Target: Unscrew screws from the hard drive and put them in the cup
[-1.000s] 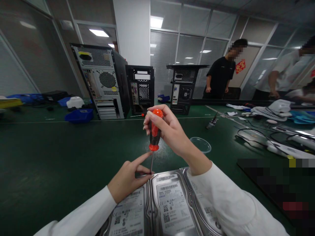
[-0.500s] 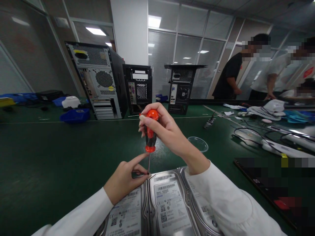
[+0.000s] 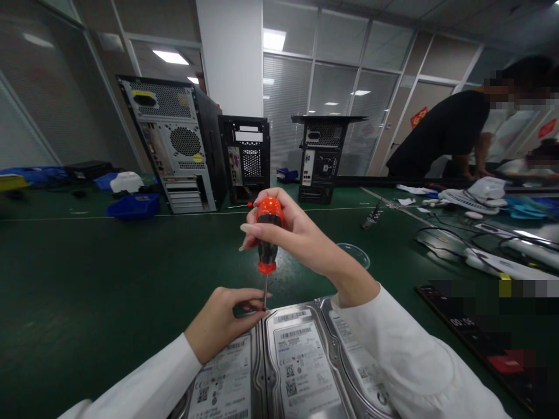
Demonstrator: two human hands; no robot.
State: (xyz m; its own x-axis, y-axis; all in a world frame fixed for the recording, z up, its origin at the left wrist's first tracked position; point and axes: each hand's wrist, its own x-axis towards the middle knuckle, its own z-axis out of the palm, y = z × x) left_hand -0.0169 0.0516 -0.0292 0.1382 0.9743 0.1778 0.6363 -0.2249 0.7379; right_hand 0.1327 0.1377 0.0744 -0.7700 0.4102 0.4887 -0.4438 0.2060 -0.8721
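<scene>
A red and black screwdriver (image 3: 268, 241) stands nearly upright, its shaft pointing down at the far edge of the hard drives. My right hand (image 3: 301, 235) wraps round its handle, the thumb stretched across the front. Low beside the shaft, my left hand (image 3: 225, 320) has its thumb and fingers closed around the tip; whether a screw is between them is hidden. Three silver hard drives lie side by side beneath: the left drive (image 3: 225, 378) partly under my left hand, the middle drive (image 3: 301, 361) in full label view, the right drive (image 3: 353, 349) partly under my right sleeve.
Computer cases stand at the back: a tall one (image 3: 183, 139), a black one (image 3: 247, 154) and another (image 3: 323, 157). A clear round lid (image 3: 356, 255) lies beyond my right wrist. A phone (image 3: 467, 331), cables and a blue tray (image 3: 133, 205) are on the green mat. One person (image 3: 441, 131) leans over at right.
My right hand has shifted its grip on the screwdriver handle, the thumb now lying lower and straighter. The left index finger has dropped along the shaft. A person at right has bent forward.
</scene>
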